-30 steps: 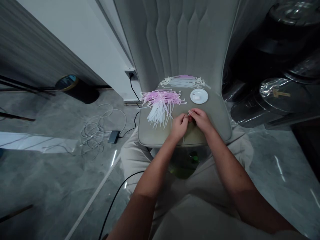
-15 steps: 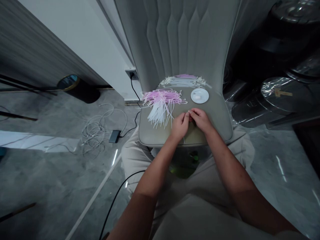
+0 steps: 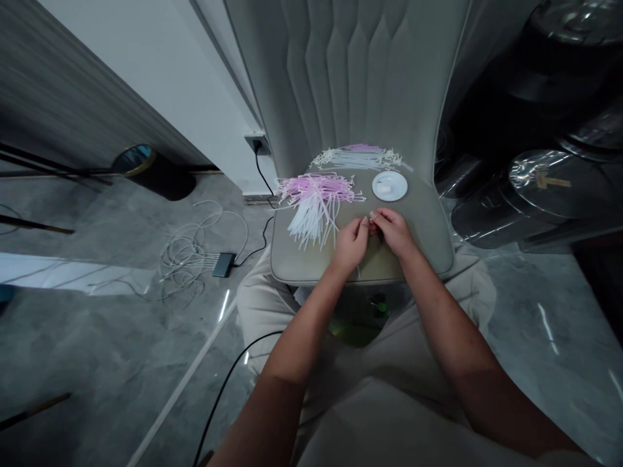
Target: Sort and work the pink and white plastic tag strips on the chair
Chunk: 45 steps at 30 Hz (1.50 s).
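My left hand point(image 3: 349, 244) and my right hand point(image 3: 395, 230) meet fingertip to fingertip over the seat of a grey upholstered chair point(image 3: 423, 227). Both are pinched together on a thin white strip point(image 3: 370, 216), which is too small to make out clearly. Just left of my hands lies a fan of pink and white thin strips point(image 3: 316, 198). A second row of white strips point(image 3: 360, 157) lies at the back of the seat. A small white round dish point(image 3: 389, 186) sits just beyond my right hand.
The chair's tufted back point(image 3: 360, 71) rises behind the seat. Coiled white cables and a dark adapter point(image 3: 222, 264) lie on the grey marble floor to the left. A black cable point(image 3: 228, 383) runs by my left leg. Plastic-wrapped dark round objects point(image 3: 545, 188) stand at the right.
My hands have closed together at the fingertips and shifted slightly; the white end held up by my right hand a second ago is now tucked between both pinches.
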### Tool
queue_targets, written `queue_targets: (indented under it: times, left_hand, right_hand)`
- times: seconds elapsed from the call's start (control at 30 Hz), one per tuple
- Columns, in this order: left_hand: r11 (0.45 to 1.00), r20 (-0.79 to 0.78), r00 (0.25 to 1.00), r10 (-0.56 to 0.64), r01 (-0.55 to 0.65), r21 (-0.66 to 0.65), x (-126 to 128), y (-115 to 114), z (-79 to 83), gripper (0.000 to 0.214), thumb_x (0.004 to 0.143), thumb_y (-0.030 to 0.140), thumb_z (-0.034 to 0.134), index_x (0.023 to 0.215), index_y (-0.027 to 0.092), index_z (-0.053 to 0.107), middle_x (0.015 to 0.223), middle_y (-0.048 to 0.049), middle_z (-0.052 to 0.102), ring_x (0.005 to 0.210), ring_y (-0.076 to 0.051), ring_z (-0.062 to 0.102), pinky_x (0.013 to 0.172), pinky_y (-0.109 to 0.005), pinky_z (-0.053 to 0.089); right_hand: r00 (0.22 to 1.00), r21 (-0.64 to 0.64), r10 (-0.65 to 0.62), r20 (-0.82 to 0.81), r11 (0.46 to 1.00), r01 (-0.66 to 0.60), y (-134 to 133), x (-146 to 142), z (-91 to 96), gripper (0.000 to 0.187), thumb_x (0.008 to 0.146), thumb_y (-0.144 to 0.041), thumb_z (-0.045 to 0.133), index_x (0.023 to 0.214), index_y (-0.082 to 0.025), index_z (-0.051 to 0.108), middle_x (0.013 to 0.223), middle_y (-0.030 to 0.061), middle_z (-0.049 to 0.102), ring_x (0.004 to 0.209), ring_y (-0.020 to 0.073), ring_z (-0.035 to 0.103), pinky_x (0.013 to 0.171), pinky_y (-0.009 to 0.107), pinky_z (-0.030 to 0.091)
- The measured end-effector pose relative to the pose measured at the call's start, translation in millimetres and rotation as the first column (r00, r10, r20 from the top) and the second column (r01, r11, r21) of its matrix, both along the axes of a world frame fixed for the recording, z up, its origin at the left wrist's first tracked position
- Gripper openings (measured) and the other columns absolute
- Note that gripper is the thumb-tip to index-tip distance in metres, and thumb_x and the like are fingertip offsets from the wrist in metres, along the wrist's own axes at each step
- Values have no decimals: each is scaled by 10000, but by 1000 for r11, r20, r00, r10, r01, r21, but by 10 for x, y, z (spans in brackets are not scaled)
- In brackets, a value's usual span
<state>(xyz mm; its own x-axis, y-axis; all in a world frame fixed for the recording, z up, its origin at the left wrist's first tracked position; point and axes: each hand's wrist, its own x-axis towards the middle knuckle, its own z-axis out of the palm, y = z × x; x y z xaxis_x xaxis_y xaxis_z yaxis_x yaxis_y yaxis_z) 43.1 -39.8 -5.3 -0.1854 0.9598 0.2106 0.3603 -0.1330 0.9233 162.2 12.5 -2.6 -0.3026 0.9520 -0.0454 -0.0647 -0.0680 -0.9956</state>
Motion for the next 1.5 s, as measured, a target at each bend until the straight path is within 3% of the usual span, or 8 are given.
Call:
queue_targets:
  times: [0.23,0.7,1.5]
  left_hand:
    - [999,41,999,30,-31,29,3,0,4,278,976,326,429,801,193,599,758,-14,623,742,-141,554,699,-252,411]
    - [1000,19,1000,-24,24,7,-9,6,-12,308,974,339,417,813,183,629,781,-21,641,767,-143,579,739,-252,429]
    - [1000,9,1000,-15,15,15,5,6,-5,302,969,340,441,818,175,643,770,-18,665,749,-139,591,695,-240,425]
  right_hand:
    - [1000,7,-19,-3,1000,19,9,12,0,309,771,-491,655,683,-203,587,598,-31,549,565,113,498,576,256,423]
    - [999,12,-15,-42,1000,15,17,5,-39,280,789,-448,649,683,-196,591,619,-33,562,574,105,496,578,248,419]
    - [999,20,-19,-34,1000,20,12,-7,-14,318,765,-485,668,663,-199,573,602,-33,543,574,107,479,562,249,407]
